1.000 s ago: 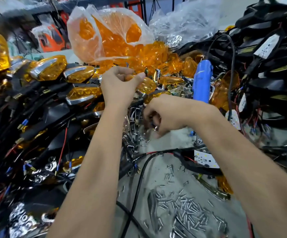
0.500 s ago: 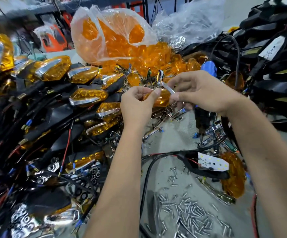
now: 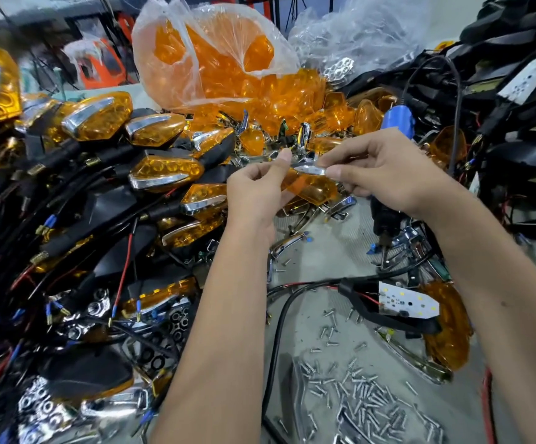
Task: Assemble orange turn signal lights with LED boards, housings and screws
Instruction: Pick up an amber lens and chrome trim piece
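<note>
The right hand (image 3: 385, 174) fingers are pinching a chrome trim strip (image 3: 310, 169) onto an orange lens (image 3: 311, 189), which the left hand (image 3: 257, 193) fingers are gripping. Loose screws (image 3: 356, 392) are lying at five o'clock on the table (image 3: 330, 251).

The lens (image 3: 311, 189) held between the two hands is clear orange plastic, smooth and glossy. The narrow trim strip (image 3: 310, 170) pinched above it looks like chromed metal or plated plastic, mirror-bright. Far behind, a thin crinkled plastic bag (image 3: 215, 49) shows more orange lenses through its film. On the left, the finished lights (image 3: 167, 171) pair glossy orange faces with chrome edges and matt black stalks. Near the right, loose screws (image 3: 356, 389) are dull silvery metal, and the LED board (image 3: 407, 302) has a flat white, matt face. The blue tool handle (image 3: 398, 121) looks like smooth plastic.
</note>
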